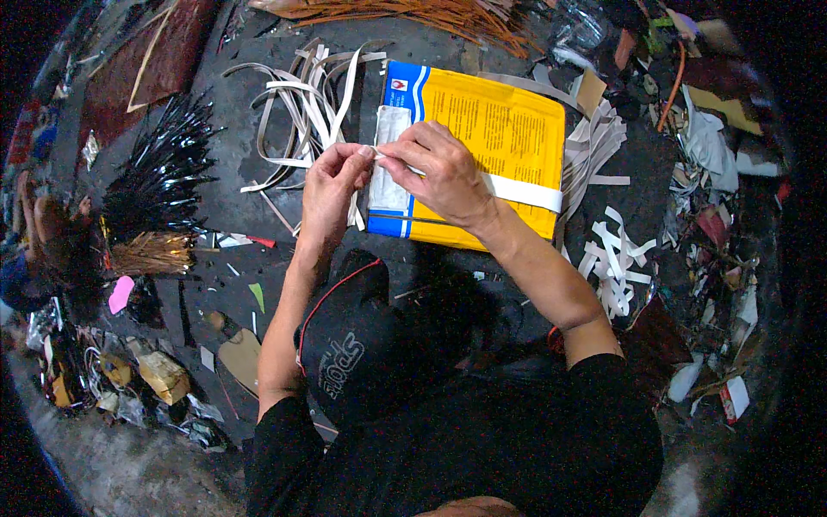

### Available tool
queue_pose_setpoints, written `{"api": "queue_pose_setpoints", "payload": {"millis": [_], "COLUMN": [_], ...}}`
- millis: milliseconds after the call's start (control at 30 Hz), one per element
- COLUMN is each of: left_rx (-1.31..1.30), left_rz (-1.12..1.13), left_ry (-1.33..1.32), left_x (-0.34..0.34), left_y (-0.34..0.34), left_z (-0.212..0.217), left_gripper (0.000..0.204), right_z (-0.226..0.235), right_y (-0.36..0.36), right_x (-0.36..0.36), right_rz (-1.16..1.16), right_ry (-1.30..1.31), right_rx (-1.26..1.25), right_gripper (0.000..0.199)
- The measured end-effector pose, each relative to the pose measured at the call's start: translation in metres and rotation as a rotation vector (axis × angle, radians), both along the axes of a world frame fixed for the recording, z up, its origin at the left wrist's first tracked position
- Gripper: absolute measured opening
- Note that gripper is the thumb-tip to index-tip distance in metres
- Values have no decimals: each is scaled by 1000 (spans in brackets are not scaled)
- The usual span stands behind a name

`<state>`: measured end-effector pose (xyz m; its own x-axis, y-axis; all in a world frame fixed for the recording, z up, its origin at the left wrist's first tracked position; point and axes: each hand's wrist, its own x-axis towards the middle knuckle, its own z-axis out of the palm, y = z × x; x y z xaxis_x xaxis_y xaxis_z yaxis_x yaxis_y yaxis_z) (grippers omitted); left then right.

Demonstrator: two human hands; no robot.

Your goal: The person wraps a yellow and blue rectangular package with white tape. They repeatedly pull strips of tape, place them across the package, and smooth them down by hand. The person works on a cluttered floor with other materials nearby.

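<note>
My left hand and my right hand meet above the left edge of a flat yellow and blue package. The thumbs and fingertips of both are pinched together on a thin, pale strip end, mostly hidden by the fingers. A flat white strip lies across the package and runs under my right hand; whether it is the same piece is hidden. A worn whitish patch covers part of the blue band. Left of the package, a loose tangle of long white strips lies near my left hand.
Pale strips fan out right of the package, with short white pieces below them. Black shiny bristles and a brown bundle lie at left. Orange-brown strands are at the far edge. Mixed scraps litter the right side.
</note>
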<state>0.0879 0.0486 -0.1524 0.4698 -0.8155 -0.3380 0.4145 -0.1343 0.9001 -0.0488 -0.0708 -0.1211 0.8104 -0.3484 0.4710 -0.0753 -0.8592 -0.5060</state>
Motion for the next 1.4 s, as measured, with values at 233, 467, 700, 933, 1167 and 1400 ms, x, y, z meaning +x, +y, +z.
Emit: {"api": "queue_pose_setpoints", "payload": {"millis": [233,467,700,933,1167,1400], "left_rx": [-18,29,47,-203,9,32], "left_rz": [16,49,65,198,57,62], "left_ry": [247,242,242,756,323,371], "left_x": [5,11,26,29,-4,-3], "left_y": [0,4,5,10,3,0], "left_z": [-19,-30,-55,-67,-5,-16], "left_gripper": [19,19,17,22,24,22], "right_z": [0,-3,-2,0,2,0], "right_y": [-4,-3,-4,-4,-1,-1], "right_x": [-2,-2,-5,5,2,0], "right_rz": [55,65,60,57,54,66], "right_ry": [-1,-6,18,21,19,38], "right_rx": [90,86,68,53,86,51], "right_gripper": [18,18,17,14,14,15]}}
